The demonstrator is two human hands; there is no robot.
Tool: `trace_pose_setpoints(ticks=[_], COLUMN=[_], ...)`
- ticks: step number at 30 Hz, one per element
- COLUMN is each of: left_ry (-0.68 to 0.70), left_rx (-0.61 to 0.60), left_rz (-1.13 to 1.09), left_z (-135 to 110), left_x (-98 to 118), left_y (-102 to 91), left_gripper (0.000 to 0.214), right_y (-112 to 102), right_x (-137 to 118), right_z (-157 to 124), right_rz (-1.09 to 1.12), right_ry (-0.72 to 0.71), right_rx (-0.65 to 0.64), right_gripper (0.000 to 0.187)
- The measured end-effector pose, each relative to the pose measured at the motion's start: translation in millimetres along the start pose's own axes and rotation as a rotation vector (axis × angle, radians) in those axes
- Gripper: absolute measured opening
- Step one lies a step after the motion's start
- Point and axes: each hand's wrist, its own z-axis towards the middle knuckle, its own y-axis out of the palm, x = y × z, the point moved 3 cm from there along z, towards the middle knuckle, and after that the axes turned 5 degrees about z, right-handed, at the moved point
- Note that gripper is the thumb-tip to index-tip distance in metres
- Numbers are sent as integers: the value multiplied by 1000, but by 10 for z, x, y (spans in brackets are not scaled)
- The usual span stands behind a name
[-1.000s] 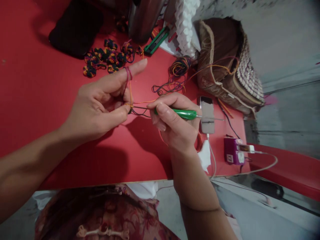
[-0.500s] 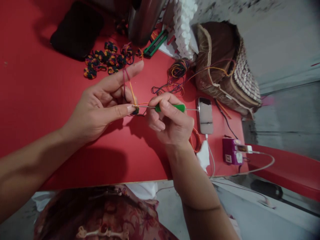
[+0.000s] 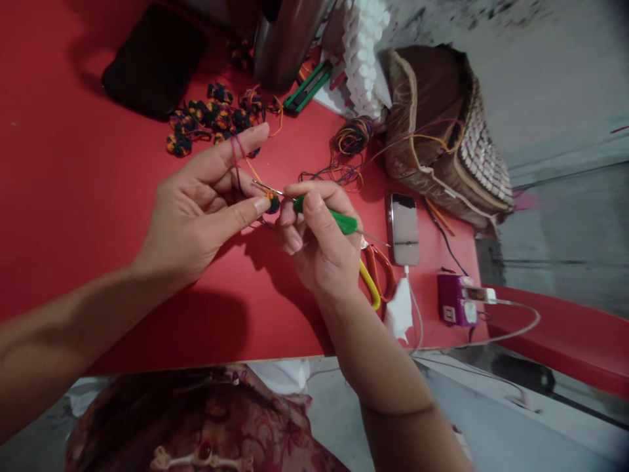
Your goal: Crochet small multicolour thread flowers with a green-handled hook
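Note:
My left hand (image 3: 201, 200) pinches a small dark crochet piece (image 3: 273, 203) between thumb and middle finger, with multicoloured yarn (image 3: 236, 154) wound round the raised index finger. My right hand (image 3: 314, 239) grips a green-handled crochet hook (image 3: 328, 217), whose metal tip points left into the piece. The two hands nearly touch above the red table (image 3: 73, 196). The yarn trails off to a loose tangle of thread (image 3: 344, 154) farther back.
Several finished small crochet pieces (image 3: 211, 118) lie behind my left hand beside a black pouch (image 3: 154, 59). A brown bag (image 3: 442, 131), a phone (image 3: 403, 226), scissors (image 3: 376, 275), a purple charger (image 3: 455, 305) with cable and a green cutter (image 3: 307, 85) lie to the right.
My right hand has slid left along the hook and tilted it, tip up-left into the piece. My left index finger has dropped slightly. The scissors have come into view beneath my right hand.

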Motion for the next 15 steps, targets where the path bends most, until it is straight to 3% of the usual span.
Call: trace_pose_setpoints(ticks=[4, 7, 10, 15], left_ry=[13, 45, -9, -21], left_rx=[-20, -42, -24, -37], left_rz=[3, -29, -29, -121], left_z=[26, 43, 60, 77], left_x=[-17, -6, -23, -104], left_y=[8, 10, -35, -69], left_gripper=[55, 53, 49, 60], right_y=[-38, -33, -35, -38], right_x=[61, 63, 68, 19], right_z=[15, 20, 14, -33], right_rz=[-129, -95, -63, 64], right_ry=[9, -31, 6, -23], right_rx=[-43, -77, -61, -69], right_gripper=[48, 43, 42, 25])
